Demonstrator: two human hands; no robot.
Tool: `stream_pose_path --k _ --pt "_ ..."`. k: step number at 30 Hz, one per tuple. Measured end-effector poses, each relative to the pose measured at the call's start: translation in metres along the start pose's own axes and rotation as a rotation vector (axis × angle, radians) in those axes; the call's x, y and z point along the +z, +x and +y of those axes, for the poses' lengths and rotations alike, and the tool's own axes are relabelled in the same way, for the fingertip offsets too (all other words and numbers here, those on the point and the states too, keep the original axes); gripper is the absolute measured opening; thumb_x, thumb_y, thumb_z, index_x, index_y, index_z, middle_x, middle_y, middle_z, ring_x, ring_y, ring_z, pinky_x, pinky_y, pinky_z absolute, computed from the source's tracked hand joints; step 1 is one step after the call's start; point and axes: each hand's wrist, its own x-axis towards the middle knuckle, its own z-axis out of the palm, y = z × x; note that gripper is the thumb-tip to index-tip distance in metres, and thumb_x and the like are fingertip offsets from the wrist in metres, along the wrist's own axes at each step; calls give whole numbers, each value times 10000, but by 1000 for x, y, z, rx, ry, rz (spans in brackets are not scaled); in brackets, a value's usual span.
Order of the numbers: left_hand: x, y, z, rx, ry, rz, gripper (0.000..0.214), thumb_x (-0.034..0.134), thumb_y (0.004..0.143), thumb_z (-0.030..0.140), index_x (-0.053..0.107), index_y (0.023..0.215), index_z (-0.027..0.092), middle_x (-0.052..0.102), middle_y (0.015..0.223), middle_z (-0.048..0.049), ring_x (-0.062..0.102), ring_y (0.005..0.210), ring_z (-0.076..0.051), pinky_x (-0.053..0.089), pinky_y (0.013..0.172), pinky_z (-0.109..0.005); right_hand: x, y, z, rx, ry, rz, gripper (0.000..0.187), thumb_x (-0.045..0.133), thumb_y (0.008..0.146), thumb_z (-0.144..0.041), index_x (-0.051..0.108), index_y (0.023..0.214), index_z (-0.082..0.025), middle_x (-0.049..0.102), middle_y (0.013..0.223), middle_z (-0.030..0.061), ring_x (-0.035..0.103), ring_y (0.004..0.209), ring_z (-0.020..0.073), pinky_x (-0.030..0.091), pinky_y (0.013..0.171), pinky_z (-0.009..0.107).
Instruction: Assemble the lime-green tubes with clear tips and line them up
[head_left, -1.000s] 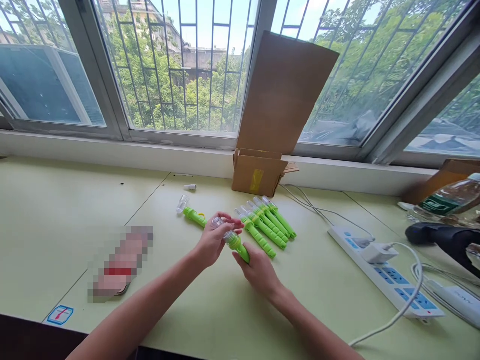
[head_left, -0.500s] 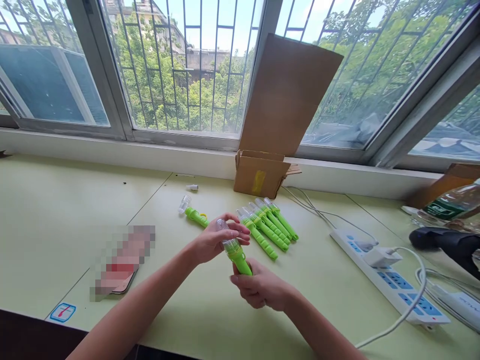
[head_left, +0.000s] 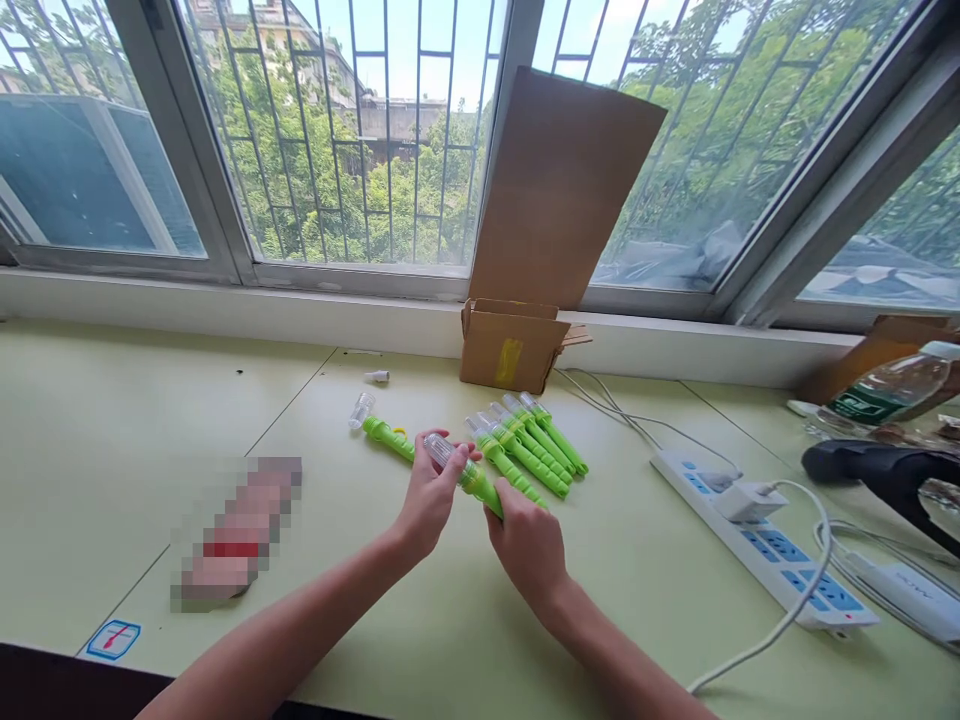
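Both my hands hold one green plastic stick with a clear cap (head_left: 469, 476) just above the pale green table (head_left: 150, 420). My right hand (head_left: 529, 545) is closed around its green handle. My left hand (head_left: 429, 495) pinches the clear cap end. Right behind the held stick lies a row of several matching green sticks (head_left: 534, 450), side by side. Another green stick (head_left: 386, 436) lies alone to the left, with a loose clear cap (head_left: 361, 409) at its end.
A small open cardboard box (head_left: 512, 345) stands at the window sill. A white power strip (head_left: 765, 550) with a plugged charger and cables lies to the right, beside a black tool (head_left: 881, 475) and a bottle (head_left: 889, 385). A blurred object (head_left: 236, 535) lies left.
The held stick went from tilted upright half a second ago to lying low and flatter, moved back toward the row of sticks. My right hand slid forward with it.
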Motion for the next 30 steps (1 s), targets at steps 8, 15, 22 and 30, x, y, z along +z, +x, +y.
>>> stream_pose_path --k 8,15,22,30 --pt "-5 6 7 -6 12 -64 369 665 744 306 367 946 226 590 955 -15 632 820 -142 476 761 -295 -6 1 -13 62 411 -181 80 458 826 -263 501 782 -212 548 615 11 454 535 159 261 504 268" --pt "-10 7 15 -36 4 -229 310 637 769 274 387 944 222 564 907 4 608 754 -118 471 720 -281 -23 5 -17 328 1158 -823 271 545 784 -346 321 682 -233 277 449 -106 208 362 63 154 374 213" --pt "-11 5 32 -37 25 -401 285 634 776 292 421 954 228 592 898 -9 616 798 -152 466 721 -289 -32 5 -15 408 1368 -1108 346 611 752 -354 287 703 -241 200 465 -133 113 386 44 105 366 177" --pt "-9 8 -3 12 127 -84 420 662 750 371 415 1048 208 653 931 -56 613 922 -184 442 805 -307 8 5 1 107 180 -99 106 441 831 -248 516 778 -195 560 599 21 486 516 160 236 474 263"
